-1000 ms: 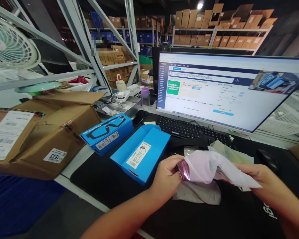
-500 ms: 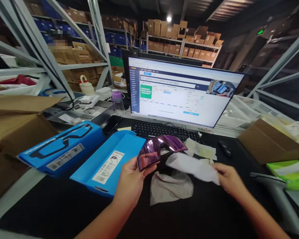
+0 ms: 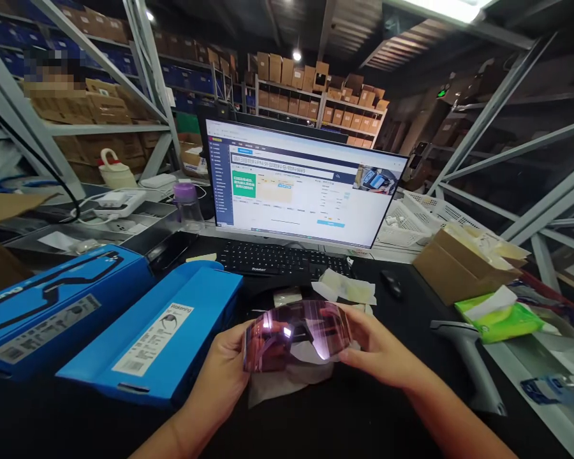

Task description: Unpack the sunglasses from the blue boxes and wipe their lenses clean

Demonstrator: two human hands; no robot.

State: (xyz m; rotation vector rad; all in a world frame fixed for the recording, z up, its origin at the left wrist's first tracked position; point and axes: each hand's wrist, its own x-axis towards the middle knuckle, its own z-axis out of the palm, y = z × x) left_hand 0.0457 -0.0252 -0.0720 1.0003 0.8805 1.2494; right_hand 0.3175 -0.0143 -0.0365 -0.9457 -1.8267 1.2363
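Observation:
Both hands hold a pair of sunglasses with a wide pink mirrored lens [image 3: 296, 335] above the black desk mat [image 3: 344, 421]. My left hand [image 3: 227, 370] grips the lens's left end and my right hand [image 3: 375, 347] grips its right end. Under the glasses lies a pale cloth pouch and white wrapping paper [image 3: 287, 376]. To the left sit two blue boxes: an open one with a white label [image 3: 157, 335] and a second printed with a sunglasses outline [image 3: 52, 306].
A monitor [image 3: 296, 185] and black keyboard [image 3: 280, 260] stand behind. A mouse [image 3: 391, 284], barcode scanner [image 3: 469, 360], green tissue pack [image 3: 500, 319] and cardboard box [image 3: 459, 264] lie to the right. A phone [image 3: 169, 245], purple-capped bottle [image 3: 187, 204] and metal shelving [image 3: 76, 127] are at the left.
The white wrapping came off the sunglasses and was put down. My right hand moved in and took the lens's right end, so both hands now hold the glasses level. The view swung right.

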